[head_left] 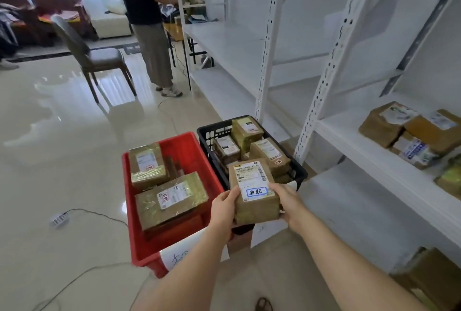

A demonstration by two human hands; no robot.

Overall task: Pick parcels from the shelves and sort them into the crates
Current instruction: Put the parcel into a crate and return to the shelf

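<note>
A glossy pale tiled floor (62, 161) runs back to a bright window, with a brown padded chair (92, 56) standing on it and a person in a black top (144, 23) busy at the far end of the white metal shelving (311, 101) that lines the right side. On the floor by the near foot of the shelving sit two crates side by side, their long sides touching: a red plastic crate (139, 236) on the left holding two taped brown parcels (169, 198), and a black slotted plastic crate (209, 131) on the right, packed with several more. More brown cardboard boxes (399, 131) lie toward the right end of a middle shelf.

Both hands hold one brown taped cardboard parcel with a white shipping label (254, 191) in the air, above the near end of the black crate. The left hand (224, 208) grips its left edge, thumb on the top face and fingers wrapped under; the right hand (289, 201) clasps its right edge in the same way, thumb beside the label. The parcel's long axis runs away from the holder, tilted slightly left, its labelled face turned up and its far end pointing into the black crate. A handwritten mark in a blue box sits at the label's near end.
</note>
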